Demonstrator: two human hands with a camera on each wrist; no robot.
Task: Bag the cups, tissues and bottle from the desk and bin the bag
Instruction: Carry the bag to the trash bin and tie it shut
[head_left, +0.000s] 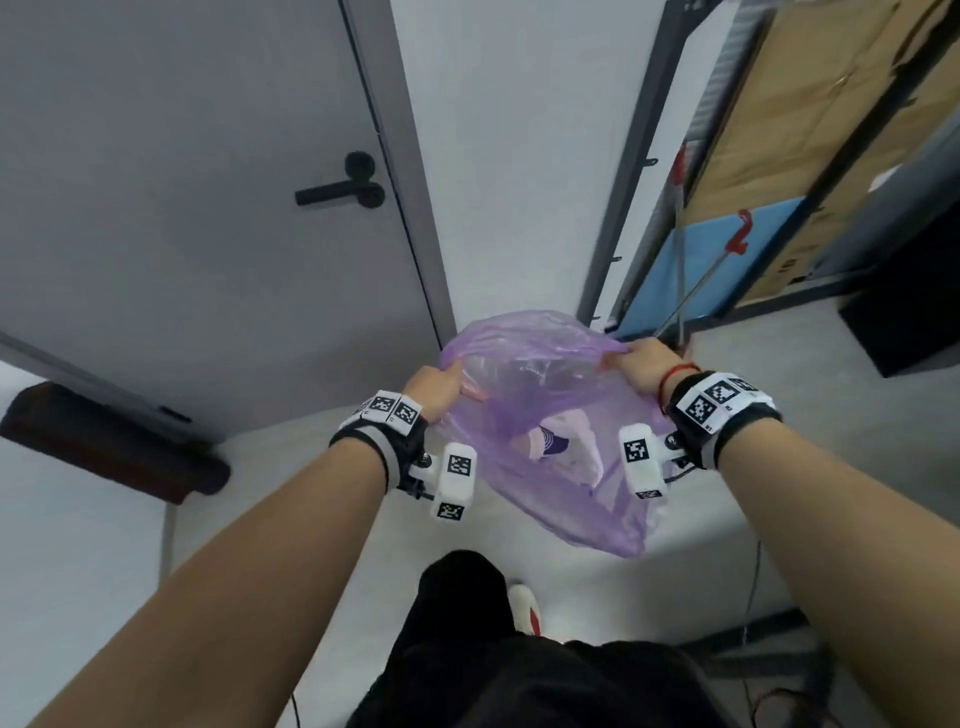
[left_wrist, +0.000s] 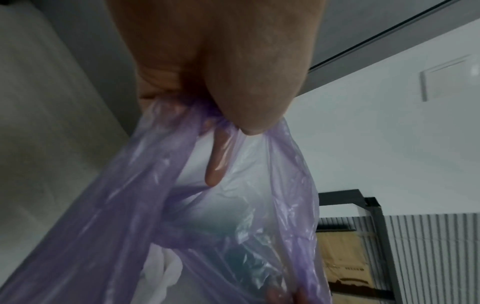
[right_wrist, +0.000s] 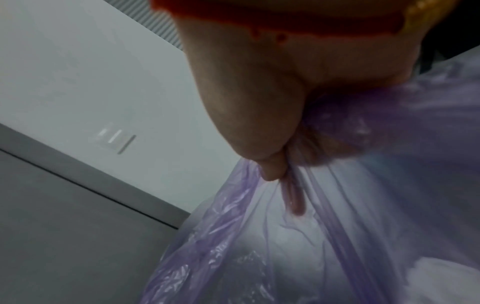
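**Purple bag held open by both hands near the grey door**

A pale grey floor (head_left: 810, 405) runs between a grey door (head_left: 182, 218) with a black lever handle (head_left: 340, 189) on the left and a dark metal shelving rack (head_left: 641, 171) on the right, stacked with brown cardboard boxes (head_left: 810, 104) above a blue panel (head_left: 722, 270). A white wall (head_left: 514, 156) fills the gap between door and rack. A dark brown padded bar (head_left: 111, 449) lies low at the left, and a black box (head_left: 909, 306) sits on the floor at the far right.

In mid-air in front of the person hangs a thin, translucent purple plastic bag (head_left: 550, 431), its mouth stretched between the two hands. The left hand (head_left: 434, 392) is curled round a bunched fold of the rim on the left side; the left wrist view shows the film gathered tight under the thumb. The right hand (head_left: 644, 371) grips the opposite rim in the same way, its fingers closed on crumpled plastic, with a red cord bracelet (head_left: 675, 376) at the wrist. Both wrists carry black straps with white marker blocks.

Through the film show a white paper cup with a dark blue band (head_left: 545, 441), lying tilted, crumpled white tissues (head_left: 582, 452) beside it, and a clear plastic bottle (head_left: 519, 374) nearer the mouth, blurred. The bag's bottom sags toward the person's right, above the floor.
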